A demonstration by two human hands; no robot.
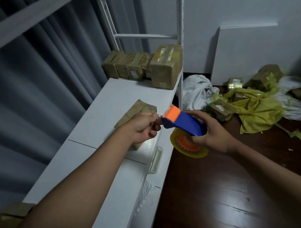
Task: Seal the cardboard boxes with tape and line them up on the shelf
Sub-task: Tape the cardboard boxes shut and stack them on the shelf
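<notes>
The right hand (211,133) is wrapped around a blue plastic tape dispenser with an orange cutter head (182,123), its roll of clear yellowish packing tape (190,146) hanging at the dispenser's six o'clock. The left hand (144,128) has thumb and fingers curled in a pinch at the cutter head, apparently on the free end of the tape (the film itself is too clear and blurred to make out for certain).

Behind the left hand, at its twelve o'clock, a flat brown cardboard box (135,111) lies on the white metal shelf (98,142), partly hidden by the wrist. A row of taped brown cardboard boxes (143,65) stands at the shelf's far end, toward one o'clock. More boxes lie among yellow and white plastic bags (254,108) on the dark wooden floor at three o'clock.

The risks sit in the pull. If the pinched end slips, the tape could snap back onto the roll and be hard to find again. Drawn out slack, it may fold onto itself or stick to the fingers. Fingertips are also close to the cutter's edge. With both hands busy, nothing steadies the flat box, so it may slide when tape is pressed on.
</notes>
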